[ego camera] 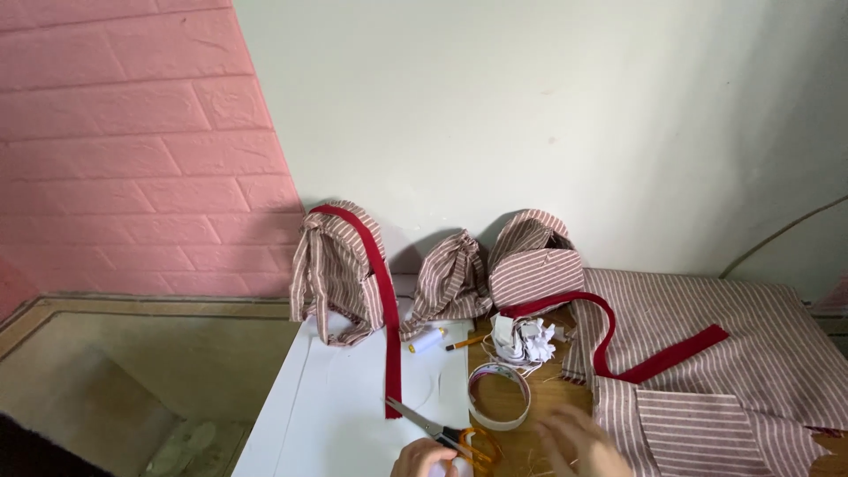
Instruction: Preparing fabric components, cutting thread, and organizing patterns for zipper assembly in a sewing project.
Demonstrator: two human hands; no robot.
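Left hand (424, 458) closes around the orange-handled scissors (446, 433) at the tabletop's (344, 406) near edge, blades pointing at the red strip (391, 353). Right hand (574, 442) is blurred, fingers spread open, empty, just beside the tape roll (499, 397) and striped fabric (707, 353).

The folded fabric pieces (340, 269) are showing brown and white stripes, and the binding strip (390, 353) on them is showing deep red. The scissors (459, 437) are showing orange handles. The brick wall (132, 150) is showing pink, and the table (344, 406) white.
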